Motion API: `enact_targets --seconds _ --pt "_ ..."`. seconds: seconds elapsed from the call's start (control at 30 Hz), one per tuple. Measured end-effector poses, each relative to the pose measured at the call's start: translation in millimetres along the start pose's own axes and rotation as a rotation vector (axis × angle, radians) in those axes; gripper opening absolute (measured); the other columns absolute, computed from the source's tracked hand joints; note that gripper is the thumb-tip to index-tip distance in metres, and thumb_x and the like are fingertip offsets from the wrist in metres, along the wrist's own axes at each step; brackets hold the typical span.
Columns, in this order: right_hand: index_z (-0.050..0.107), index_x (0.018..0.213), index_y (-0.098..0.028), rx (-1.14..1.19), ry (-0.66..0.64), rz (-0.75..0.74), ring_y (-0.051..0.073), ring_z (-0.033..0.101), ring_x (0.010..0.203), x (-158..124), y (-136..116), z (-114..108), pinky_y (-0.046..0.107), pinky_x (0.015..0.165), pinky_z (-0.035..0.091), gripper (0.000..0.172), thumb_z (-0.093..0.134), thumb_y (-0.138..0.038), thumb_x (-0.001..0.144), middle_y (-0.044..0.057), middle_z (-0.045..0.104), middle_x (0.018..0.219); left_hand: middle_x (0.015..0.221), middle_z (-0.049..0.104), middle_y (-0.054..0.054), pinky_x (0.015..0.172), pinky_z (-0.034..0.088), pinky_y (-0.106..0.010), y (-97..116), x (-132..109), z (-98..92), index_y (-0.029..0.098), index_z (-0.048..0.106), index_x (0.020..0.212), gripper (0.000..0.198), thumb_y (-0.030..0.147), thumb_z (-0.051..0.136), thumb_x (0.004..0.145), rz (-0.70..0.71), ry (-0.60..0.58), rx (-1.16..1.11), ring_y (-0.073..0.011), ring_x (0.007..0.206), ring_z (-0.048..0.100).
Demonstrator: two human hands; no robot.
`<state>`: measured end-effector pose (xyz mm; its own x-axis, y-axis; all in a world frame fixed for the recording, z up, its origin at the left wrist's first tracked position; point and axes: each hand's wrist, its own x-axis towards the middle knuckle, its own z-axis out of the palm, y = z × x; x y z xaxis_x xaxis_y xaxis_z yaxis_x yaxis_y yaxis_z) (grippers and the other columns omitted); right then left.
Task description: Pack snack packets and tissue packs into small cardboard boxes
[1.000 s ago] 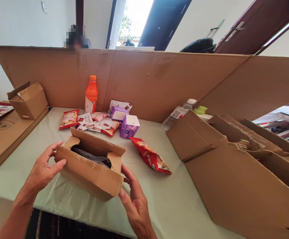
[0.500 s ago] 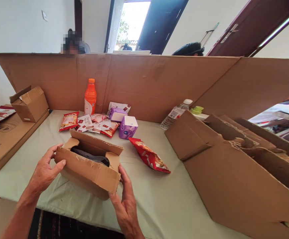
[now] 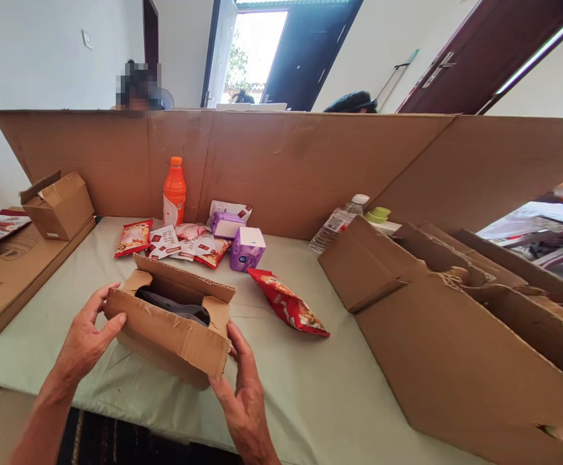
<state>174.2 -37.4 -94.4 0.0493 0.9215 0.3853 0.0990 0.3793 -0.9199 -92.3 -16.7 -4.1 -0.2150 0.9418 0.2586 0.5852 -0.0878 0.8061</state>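
An open cardboard box (image 3: 165, 336) stands near the front edge of the table, its flaps raised. Something dark, which I cannot identify, lies inside the box. My left hand (image 3: 84, 339) grips its left end, thumb on the near flap and fingers behind the corner. At the right end, my right hand (image 3: 242, 387) holds the corner, with the fingers partly hidden behind it. To the right of the box lies a red snack packet (image 3: 288, 303). Just beyond the box are a purple tissue pack (image 3: 247, 248) and another red packet (image 3: 133, 238).
An orange drink bottle (image 3: 174, 190) stands by the cardboard partition (image 3: 271, 168). A clear bottle (image 3: 338, 223) leans beside a large divided cardboard box (image 3: 456, 361) on the right. A smaller box (image 3: 63, 206) sits on a flat carton (image 3: 24, 271) at left. People are beyond the partition.
The camera view has shifted slightly. Both hands keep their hold on the cardboard box, and nothing on the table has visibly moved.
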Motion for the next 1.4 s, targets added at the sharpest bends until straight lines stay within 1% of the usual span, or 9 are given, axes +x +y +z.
enact_targets --seconds 0.1,0.23,0.43,0.63,0.87,1.0,1.1,1.27,1.4 --pt "0.035 0.157 -0.029 0.001 0.003 0.001 0.034 0.042 0.145 1 0 0 0.055 0.114 0.041 0.065 0.055 -0.046 0.098 0.011 0.038 0.163 0.141 0.062 -0.012 0.11 0.045 -0.046 -3 2 1.4 0.021 0.056 0.139 0.064 0.053 0.064 0.085 -0.013 -0.004 -0.035 -0.031 0.128 0.057" --pt "0.036 0.157 -0.028 -0.01 0.013 0.014 0.034 0.043 0.144 2 1 0 0.057 0.115 0.04 0.064 0.055 -0.046 0.098 0.012 0.038 0.163 0.135 0.066 -0.012 0.106 0.048 -0.046 -8 5 3.7 0.02 0.059 0.136 0.065 0.056 0.067 0.082 -0.028 -0.008 -0.107 -0.031 0.123 0.062" --pt "0.039 0.155 -0.031 0.022 0.025 0.005 0.035 0.041 0.145 -12 19 0 0.06 0.115 0.038 0.059 0.051 -0.048 0.1 0.01 0.04 0.162 0.125 0.072 -0.012 0.098 0.054 -0.041 -14 10 1.0 0.019 0.066 0.123 0.056 0.056 0.073 0.081 -0.007 -0.039 -0.248 -0.0291 0.112 0.068" --pt "0.045 0.152 -0.027 0.006 -0.01 0.08 0.036 0.048 0.14 -25 32 -3 0.055 0.107 0.048 0.057 0.051 -0.048 0.099 0.014 0.049 0.154 0.116 0.075 -0.01 0.09 0.057 -0.036 -15 16 0.2 0.019 0.07 0.116 0.052 0.055 0.076 0.079 -0.026 -0.025 -0.296 -0.0273 0.105 0.069" --pt "0.048 0.147 -0.024 0.023 0.029 0.057 0.037 0.047 0.14 -18 26 0 0.059 0.111 0.042 0.059 0.048 -0.057 0.099 0.015 0.049 0.153 0.107 0.076 -0.008 0.087 0.057 -0.034 -15 20 1.2 0.02 0.071 0.113 0.047 0.053 0.075 0.079 -0.011 -0.023 -0.29 -0.0262 0.101 0.07" --pt "0.047 0.147 -0.024 0.022 0.057 0.055 0.037 0.044 0.142 -19 27 4 0.061 0.113 0.039 0.057 0.047 -0.055 0.099 0.016 0.047 0.154 0.103 0.076 -0.007 0.087 0.056 -0.032 -13 18 0.3 0.02 0.072 0.111 0.042 0.05 0.074 0.081 0.009 -0.029 -0.294 -0.0245 0.1 0.069" --pt "0.047 0.148 -0.024 0.029 0.045 0.059 0.036 0.043 0.143 -20 30 3 0.06 0.115 0.037 0.055 0.047 -0.053 0.101 0.015 0.046 0.155 0.105 0.075 -0.006 0.088 0.055 -0.032 -13 18 0.3 0.021 0.072 0.111 0.039 0.048 0.073 0.083 0.025 -0.043 -0.296 -0.024 0.101 0.069" --pt "0.046 0.149 -0.026 0.044 0.018 0.059 0.036 0.044 0.142 -18 32 -2 0.06 0.116 0.036 0.056 0.05 -0.052 0.1 0.013 0.048 0.154 0.116 0.073 -0.008 0.099 0.052 -0.036 -13 18 -1.8 0.022 0.073 0.103 0.033 0.05 0.071 0.084 0.046 -0.061 -0.269 -0.0278 0.112 0.066" --pt "0.046 0.149 -0.029 0.034 0.029 0.052 0.035 0.043 0.144 -16 30 -3 0.057 0.116 0.036 0.053 0.052 -0.049 0.1 0.011 0.049 0.155 0.121 0.072 -0.009 0.101 0.052 -0.038 -15 15 -6.2 0.024 0.073 0.108 0.035 0.05 0.071 0.086 0.046 -0.096 -0.284 -0.0287 0.116 0.064"
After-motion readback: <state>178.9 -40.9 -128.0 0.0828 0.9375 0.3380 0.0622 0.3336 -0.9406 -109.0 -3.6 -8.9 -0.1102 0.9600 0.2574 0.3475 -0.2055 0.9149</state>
